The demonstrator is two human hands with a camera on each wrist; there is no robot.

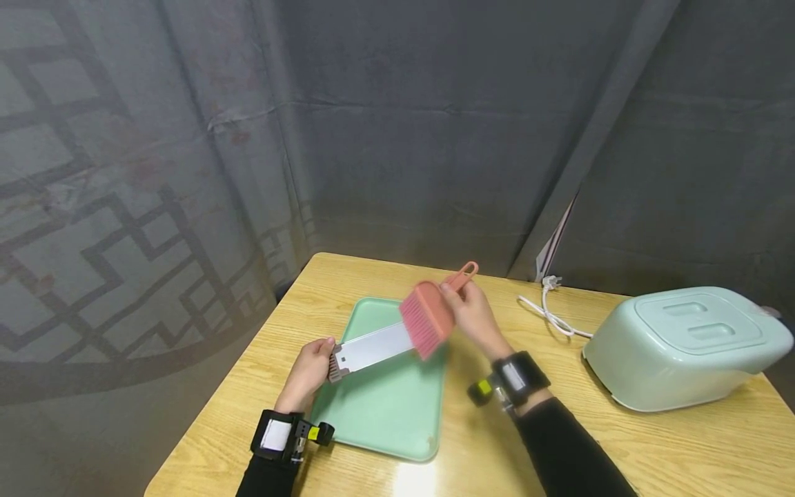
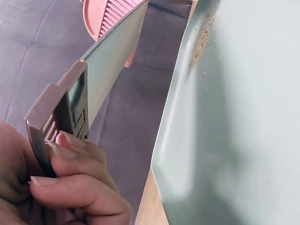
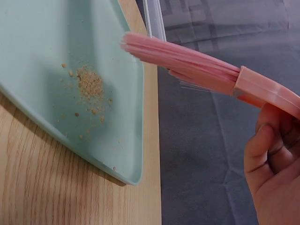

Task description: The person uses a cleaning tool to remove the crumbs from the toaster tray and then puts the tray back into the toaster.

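My left hand (image 1: 310, 369) holds a toaster crumb tray (image 1: 375, 346), a flat metal plate with a grey-brown plastic end piece. Its fingers and thumb pinch that end piece, and the plate reaches to the right over a mint-green tray (image 1: 379, 414). My right hand (image 1: 475, 317) grips the handle of a pink brush (image 1: 437, 310). The brush's bristles (image 1: 417, 324) overlap the plate's far end in the head view. On the green tray lies a small pile of brown crumbs (image 3: 90, 84), with loose bits scattered around it.
A mint-green toaster (image 1: 677, 359) with its lid on stands at the table's right. Its white cord and plug (image 1: 559, 321) lie near the back edge. Grey cloth (image 1: 435, 138) hangs behind the wooden table (image 1: 528, 428).
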